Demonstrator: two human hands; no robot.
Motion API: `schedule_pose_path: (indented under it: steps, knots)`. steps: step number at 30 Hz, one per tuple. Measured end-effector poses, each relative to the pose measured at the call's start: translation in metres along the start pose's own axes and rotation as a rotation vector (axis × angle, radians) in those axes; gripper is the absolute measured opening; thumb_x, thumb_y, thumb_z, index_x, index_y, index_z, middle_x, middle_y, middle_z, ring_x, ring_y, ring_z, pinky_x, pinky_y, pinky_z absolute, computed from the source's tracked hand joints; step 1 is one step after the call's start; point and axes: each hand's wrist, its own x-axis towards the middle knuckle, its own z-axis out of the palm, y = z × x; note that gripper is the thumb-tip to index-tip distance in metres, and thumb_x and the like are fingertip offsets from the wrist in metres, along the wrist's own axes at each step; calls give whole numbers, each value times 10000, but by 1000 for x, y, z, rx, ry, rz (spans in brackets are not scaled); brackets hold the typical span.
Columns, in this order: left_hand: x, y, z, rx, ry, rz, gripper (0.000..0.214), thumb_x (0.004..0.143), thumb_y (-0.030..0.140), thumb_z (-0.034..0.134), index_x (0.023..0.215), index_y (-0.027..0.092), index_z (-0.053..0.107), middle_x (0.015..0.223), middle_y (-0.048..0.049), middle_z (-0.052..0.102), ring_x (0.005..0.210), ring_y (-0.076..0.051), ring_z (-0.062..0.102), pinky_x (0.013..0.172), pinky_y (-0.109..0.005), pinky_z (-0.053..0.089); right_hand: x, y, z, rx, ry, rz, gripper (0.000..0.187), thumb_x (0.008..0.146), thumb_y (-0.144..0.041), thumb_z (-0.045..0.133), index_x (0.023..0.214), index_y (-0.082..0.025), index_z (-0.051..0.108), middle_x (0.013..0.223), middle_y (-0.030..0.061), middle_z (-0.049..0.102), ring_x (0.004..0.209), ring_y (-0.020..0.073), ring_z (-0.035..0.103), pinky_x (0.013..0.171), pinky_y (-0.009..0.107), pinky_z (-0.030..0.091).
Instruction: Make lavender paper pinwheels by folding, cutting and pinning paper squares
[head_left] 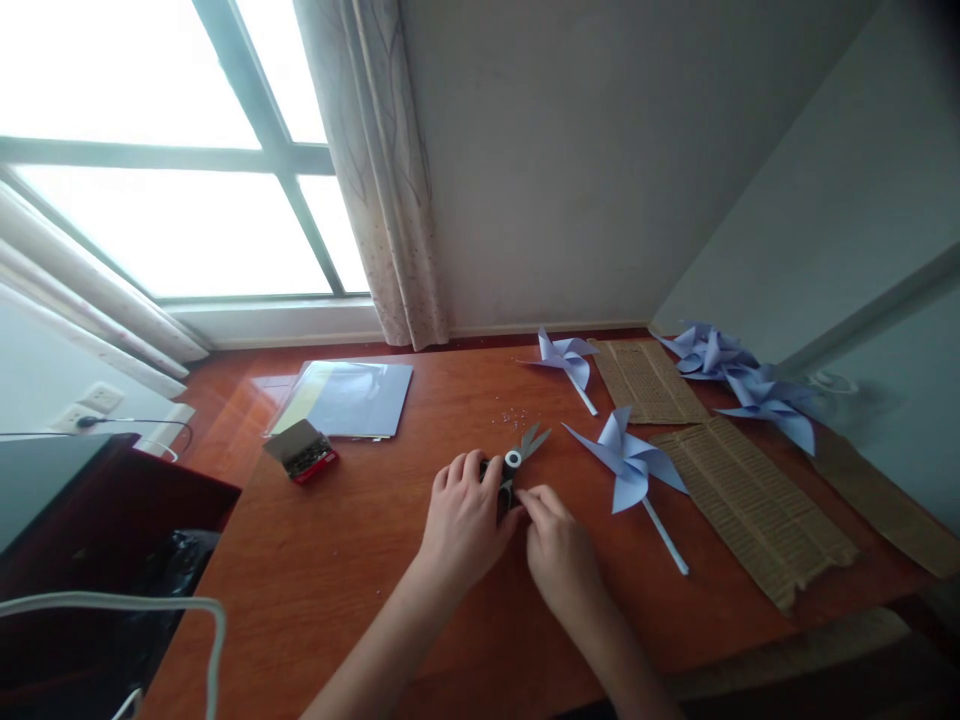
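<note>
Both of my hands meet at the middle of a red-brown wooden table (360, 560). My left hand (465, 515) lies curled over the black handles of a pair of scissors (521, 455), whose open blades point up and right. My right hand (559, 550) has its fingers pinched together at the same handles; I cannot make out what it grips. A light blue paper pinwheel (630, 465) on a white stick lies just right of the scissors.
A second pinwheel (566, 360) lies farther back. More blue pinwheels (739, 385) are piled at the far right. Strips of corrugated cardboard (750, 500) lie on the right. A sleeve of paper sheets (352, 398) and a small open box (302, 452) sit on the left. Tiny bits (514, 415) lie scattered behind the scissors.
</note>
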Motion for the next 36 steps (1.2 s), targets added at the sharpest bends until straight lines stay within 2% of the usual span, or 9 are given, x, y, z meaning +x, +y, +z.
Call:
schedule_pose_path:
  steps: [3, 6, 16, 21, 26, 28, 30, 33, 36]
  knots:
    - [-9, -13, 2, 41, 43, 15, 461, 881, 300, 630, 1326, 206, 555, 1298, -144, 603, 1224, -335, 553, 1033, -501, 446, -1, -2, 7, 86, -40, -55, 471, 874, 7, 374, 1190, -170, 674, 1054, 111, 704, 944, 231, 708, 837, 321, 574]
    - [-24, -34, 2, 75, 105, 10, 440, 918, 368, 596, 1332, 223, 558, 1311, -139, 607, 1215, -328, 567, 1039, -500, 452, -4, -2, 10, 163, -39, -84, 434, 889, -29, 410, 1217, -176, 653, 1062, 100, 695, 946, 224, 700, 873, 340, 577]
    - [-83, -126, -22, 213, 201, -59, 435, 926, 377, 565, 1332, 224, 537, 1320, -123, 605, 1197, -326, 586, 1015, -498, 477, -13, 2, 9, 181, -26, -137, 409, 885, -10, 429, 1175, -191, 654, 1041, 92, 688, 947, 220, 687, 875, 355, 579]
    - [-96, -145, -31, 265, 226, -71, 433, 903, 368, 562, 1314, 232, 554, 1285, -124, 630, 1157, -344, 599, 1005, -529, 472, -13, 3, 9, 180, -22, -148, 413, 889, -8, 423, 1171, -195, 659, 1040, 93, 695, 933, 221, 691, 856, 356, 585]
    - [-89, -127, -33, 256, 306, -84, 428, 887, 330, 559, 1303, 230, 558, 1313, -150, 611, 1204, -387, 569, 1046, -587, 433, -13, 2, 7, 231, -29, -121, 386, 919, -38, 413, 1172, -201, 654, 1036, 91, 693, 949, 222, 690, 874, 358, 578]
    - [-82, -106, -31, 176, 396, -77, 412, 899, 279, 562, 1309, 248, 545, 1330, -132, 607, 1237, -370, 555, 1093, -584, 397, -12, 0, 5, 282, -9, -95, 364, 947, -74, 413, 1207, -200, 636, 1031, 89, 694, 945, 210, 691, 869, 335, 577]
    - [-74, -78, -26, 26, 411, -26, 398, 910, 235, 569, 1305, 271, 542, 1303, -100, 628, 1196, -317, 588, 1056, -506, 446, -11, -2, 2, 342, 9, -56, 328, 981, -135, 426, 1240, -195, 618, 1037, 88, 697, 936, 196, 692, 834, 299, 580]
    - [-57, -32, -16, -277, 290, 52, 224, 932, 185, 533, 1135, 249, 603, 1109, -68, 692, 1019, -225, 659, 891, -350, 524, -11, -4, -3, 416, 27, -23, 288, 1015, -218, 442, 1239, -197, 622, 1045, 83, 708, 940, 182, 695, 813, 266, 576]
    - [-38, 4, -7, -526, 56, 72, 141, 948, 195, 501, 849, 226, 597, 783, -15, 670, 734, -167, 634, 698, -280, 496, -11, -4, -7, 491, 69, -24, 289, 1037, -237, 408, 1196, -201, 647, 1055, 79, 722, 988, 177, 698, 873, 266, 563]
